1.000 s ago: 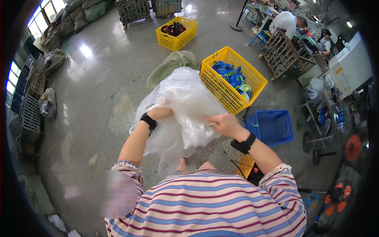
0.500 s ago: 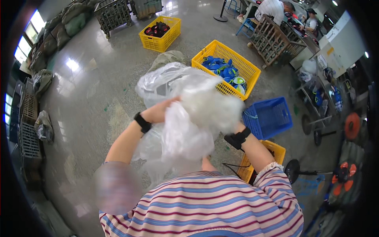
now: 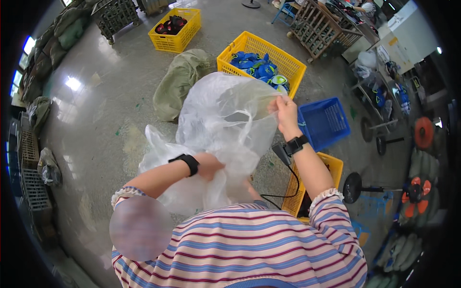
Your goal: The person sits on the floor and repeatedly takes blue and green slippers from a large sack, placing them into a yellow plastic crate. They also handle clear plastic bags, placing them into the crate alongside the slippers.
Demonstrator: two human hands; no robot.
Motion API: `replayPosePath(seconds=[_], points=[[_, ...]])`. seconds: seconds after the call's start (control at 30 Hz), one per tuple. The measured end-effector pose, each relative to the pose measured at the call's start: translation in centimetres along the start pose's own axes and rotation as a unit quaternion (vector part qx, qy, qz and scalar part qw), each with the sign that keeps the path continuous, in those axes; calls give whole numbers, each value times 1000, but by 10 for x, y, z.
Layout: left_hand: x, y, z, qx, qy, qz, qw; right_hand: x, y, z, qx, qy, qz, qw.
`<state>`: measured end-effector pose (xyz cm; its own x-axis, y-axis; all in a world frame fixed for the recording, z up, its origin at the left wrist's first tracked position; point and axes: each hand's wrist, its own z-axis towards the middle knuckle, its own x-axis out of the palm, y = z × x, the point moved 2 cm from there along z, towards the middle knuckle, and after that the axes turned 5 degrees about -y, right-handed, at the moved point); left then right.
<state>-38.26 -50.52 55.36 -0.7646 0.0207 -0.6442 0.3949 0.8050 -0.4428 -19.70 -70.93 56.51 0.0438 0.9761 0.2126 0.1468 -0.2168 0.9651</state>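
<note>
Right grip point(image 3: 287, 115) pinches translucent plastic point(image 3: 209, 108) — partly hiding a yellow crate point(image 3: 276, 53)

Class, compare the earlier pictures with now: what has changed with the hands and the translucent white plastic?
The right hand has moved forward, pinching the edge of the translucent white plastic; the left hand has drawn back nearer the body, spreading it. The rectangular yellow plastic crate still holds blue items.
</note>
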Motion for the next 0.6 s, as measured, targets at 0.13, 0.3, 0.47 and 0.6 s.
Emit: replayPosePath(seconds=[0.13,0.3,0.47,0.6], points=[[-30,49,-15,117,-236,-231,936,5,-19,6,-135,103,-176,970],[-51,22,10,25,-177,-185,966,54,-3,-38,-250,199,-281,905],[-41,-52,21,63,-136,-7,989,75,28,-29,-267,162,-475,823],[-53,-1,17,-92,-209,-92,969,70,23,-18,-271,195,-552,764]])
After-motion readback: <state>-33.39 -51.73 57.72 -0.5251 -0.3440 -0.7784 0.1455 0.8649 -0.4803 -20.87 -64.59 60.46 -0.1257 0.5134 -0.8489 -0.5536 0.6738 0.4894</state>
